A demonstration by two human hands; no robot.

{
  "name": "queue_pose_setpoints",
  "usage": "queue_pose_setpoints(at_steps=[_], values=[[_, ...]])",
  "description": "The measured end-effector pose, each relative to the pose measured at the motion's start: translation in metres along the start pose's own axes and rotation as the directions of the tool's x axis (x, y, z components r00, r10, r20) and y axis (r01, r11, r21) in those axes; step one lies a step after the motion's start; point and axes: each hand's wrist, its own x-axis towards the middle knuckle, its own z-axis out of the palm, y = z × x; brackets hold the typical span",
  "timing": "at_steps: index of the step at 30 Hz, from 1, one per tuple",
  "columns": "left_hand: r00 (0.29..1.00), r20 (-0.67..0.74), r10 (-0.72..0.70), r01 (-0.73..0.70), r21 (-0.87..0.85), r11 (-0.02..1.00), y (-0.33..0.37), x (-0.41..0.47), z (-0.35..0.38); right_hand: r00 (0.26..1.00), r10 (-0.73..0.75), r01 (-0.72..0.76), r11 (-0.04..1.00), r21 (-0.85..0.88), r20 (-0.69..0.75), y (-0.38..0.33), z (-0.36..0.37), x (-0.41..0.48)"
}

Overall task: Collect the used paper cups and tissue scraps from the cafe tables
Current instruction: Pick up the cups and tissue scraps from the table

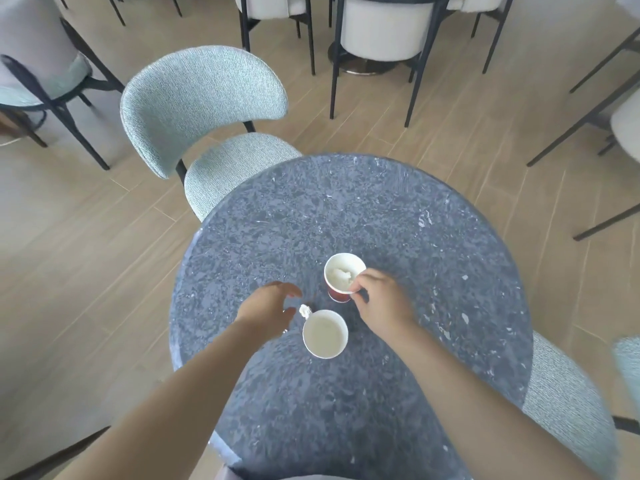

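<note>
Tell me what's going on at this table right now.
A person is clearing a round stone table. Their right hand pinches the rim of a red paper cup with crumpled tissue inside. The left hand hovers, holding nothing, close to a small tissue scrap lying beside a second cup, which looks empty.

Left grip (268, 311) loosely curved, empty, right grip (377, 299) pinching tight

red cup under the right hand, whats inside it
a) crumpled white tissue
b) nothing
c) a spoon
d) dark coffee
A: a wad of crumpled white tissue sits inside the red cup, whose rim the right hand pinches.
</note>
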Motion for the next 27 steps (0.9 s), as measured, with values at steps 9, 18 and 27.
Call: queue_pose_setpoints(at_steps=[9,18,27], values=[[0.985,0.168,0.038,-0.065,0.161,0.985,-0.001,0.028,0.029,0.998,-0.070,0.070,0.997,0.009,0.007,0.014,0.007,0.004],[0.999,0.050,0.012,-0.014,0.045,0.999,-0.011,0.029,0.042,0.997,-0.067,0.067,0.998,0.002,0.035,0.016,0.005,0.001],[0.964,-0.235,0.127,-0.187,-0.249,0.950,0.029,-0.021,0.001,1.000,-0.029,0.029,0.999,0.017,-0.005,0.017,0.003,-0.013]])
